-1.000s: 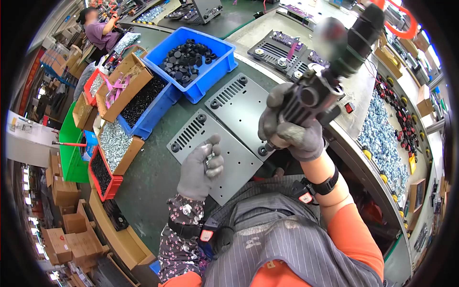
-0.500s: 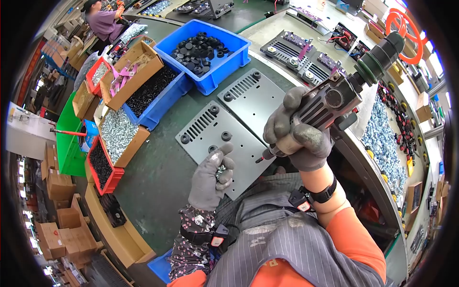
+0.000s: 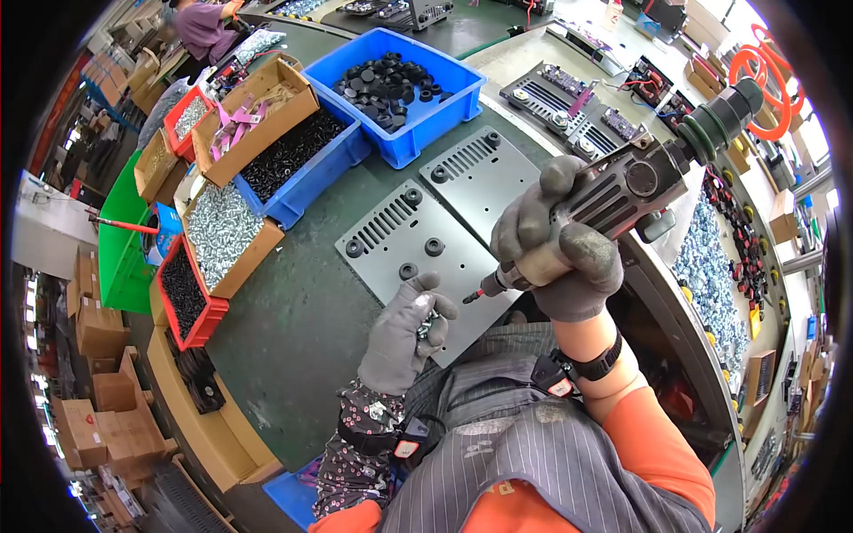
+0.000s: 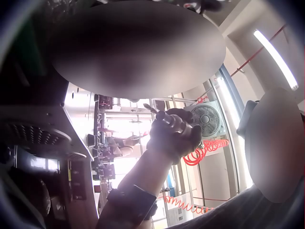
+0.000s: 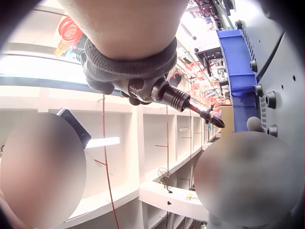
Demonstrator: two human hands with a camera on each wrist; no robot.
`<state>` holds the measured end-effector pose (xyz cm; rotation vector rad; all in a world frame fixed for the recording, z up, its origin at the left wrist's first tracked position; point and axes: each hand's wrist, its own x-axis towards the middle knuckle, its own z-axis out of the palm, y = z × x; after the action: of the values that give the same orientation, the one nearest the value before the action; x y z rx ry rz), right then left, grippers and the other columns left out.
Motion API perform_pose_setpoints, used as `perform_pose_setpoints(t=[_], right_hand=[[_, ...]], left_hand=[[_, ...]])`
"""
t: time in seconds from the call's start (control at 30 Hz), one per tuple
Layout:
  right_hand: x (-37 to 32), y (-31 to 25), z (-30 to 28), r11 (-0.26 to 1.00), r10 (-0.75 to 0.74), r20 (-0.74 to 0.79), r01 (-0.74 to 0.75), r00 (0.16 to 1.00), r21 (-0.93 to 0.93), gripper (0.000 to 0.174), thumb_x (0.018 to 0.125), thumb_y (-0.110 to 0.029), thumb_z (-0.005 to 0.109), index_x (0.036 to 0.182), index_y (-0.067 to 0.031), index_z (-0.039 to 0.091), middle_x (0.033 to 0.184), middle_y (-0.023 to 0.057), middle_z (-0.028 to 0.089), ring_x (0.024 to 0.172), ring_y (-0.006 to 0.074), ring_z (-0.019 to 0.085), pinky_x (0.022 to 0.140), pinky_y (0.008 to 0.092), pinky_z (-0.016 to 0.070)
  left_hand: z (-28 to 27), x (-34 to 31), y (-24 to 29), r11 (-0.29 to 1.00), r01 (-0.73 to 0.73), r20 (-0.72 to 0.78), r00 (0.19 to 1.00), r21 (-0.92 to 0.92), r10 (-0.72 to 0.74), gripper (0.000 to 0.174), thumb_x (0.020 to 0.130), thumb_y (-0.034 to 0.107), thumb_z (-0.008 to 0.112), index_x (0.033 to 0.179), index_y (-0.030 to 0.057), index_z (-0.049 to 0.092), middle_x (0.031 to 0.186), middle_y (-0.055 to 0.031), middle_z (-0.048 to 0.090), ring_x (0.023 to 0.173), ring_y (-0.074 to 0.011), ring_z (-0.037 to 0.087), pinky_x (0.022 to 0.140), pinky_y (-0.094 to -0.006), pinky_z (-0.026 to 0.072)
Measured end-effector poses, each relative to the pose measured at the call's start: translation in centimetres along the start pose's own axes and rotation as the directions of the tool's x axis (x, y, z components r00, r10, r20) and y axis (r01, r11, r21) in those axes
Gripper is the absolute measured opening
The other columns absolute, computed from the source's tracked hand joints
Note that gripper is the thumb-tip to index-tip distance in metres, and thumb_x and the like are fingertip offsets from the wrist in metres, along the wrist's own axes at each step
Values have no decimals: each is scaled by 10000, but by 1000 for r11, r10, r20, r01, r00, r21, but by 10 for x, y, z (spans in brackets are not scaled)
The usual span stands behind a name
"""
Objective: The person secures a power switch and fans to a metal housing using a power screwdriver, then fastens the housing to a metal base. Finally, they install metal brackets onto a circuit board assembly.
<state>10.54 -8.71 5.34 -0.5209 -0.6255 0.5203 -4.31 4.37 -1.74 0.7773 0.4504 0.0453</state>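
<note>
My right hand (image 3: 569,253) grips a power screwdriver (image 3: 626,195) by its body, its bit (image 3: 473,297) pointing down-left over the near grey metal plate (image 3: 462,266). In the right wrist view the dark bit tip (image 5: 217,122) sticks out ahead of the gloved fingers. My left hand (image 3: 397,345), also gloved, lies at the plate's lower left edge, its curled fingers holding several small screws (image 3: 428,322). Just beyond its fingertips is a black rubber foot (image 3: 408,271), with another foot (image 3: 434,247) beside it. Two more feet stand by the slots at the plate's far end.
A second slotted plate (image 3: 487,191) lies alongside. Behind stand a blue bin (image 3: 397,147) of black rubber feet, a blue bin (image 3: 342,169) of black parts, a cardboard box (image 3: 253,249) of silver screws and a red bin (image 3: 209,315). Partly assembled panels (image 3: 555,107) lie at back right.
My left hand has drawn back toward the near edge, uncovering two rubber feet. The screwdriver has swung lower, its bit moving from the second plate to over the near one. The head view shifted.
</note>
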Motion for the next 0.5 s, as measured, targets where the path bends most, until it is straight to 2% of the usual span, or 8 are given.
perform_pose_setpoints(t=[0.03,0.17,0.27,0.33,0.5], right_hand=[[-1,0,0,1000,-1,0,1,1000,-1,464,705,-171,663,1103,-39,466,744,102,593,674,245,595,627,360,502],[-4,3,4,1000,22,-12,-22,1000,-9,462,720,-171,674,1107,-39,460,760,101,597,701,244,604,645,354,500],[-8,6,4,999,41,-36,-42,998,-23,474,716,-173,689,1108,-40,457,771,102,600,719,241,607,656,348,499],[-10,8,5,996,73,-55,-76,996,-43,493,704,-170,709,1107,-45,452,777,105,601,732,231,607,672,351,500],[-13,12,7,996,65,-39,-67,997,-61,500,698,-155,721,1105,-49,450,764,102,597,730,224,604,675,353,502]], left_hand=[[0,1,-1,1000,6,-22,1000,4,-6,310,973,181,426,1203,-25,452,889,-115,593,563,-92,492,422,-165,349],[10,-2,2,996,60,-29,998,-62,-62,329,989,225,409,1198,-25,456,907,-130,588,573,-94,490,421,-168,351],[14,-2,2,990,114,-24,993,-80,-116,362,1004,255,370,1243,-6,443,910,-121,593,577,-66,476,444,-158,350],[14,-3,1,981,151,90,986,-119,-141,412,1008,283,342,1252,-37,433,933,-129,594,581,-67,471,445,-162,351],[18,-8,0,979,148,146,981,-142,-127,419,1008,279,333,1253,-45,436,941,-123,591,594,-61,469,448,-161,346]])
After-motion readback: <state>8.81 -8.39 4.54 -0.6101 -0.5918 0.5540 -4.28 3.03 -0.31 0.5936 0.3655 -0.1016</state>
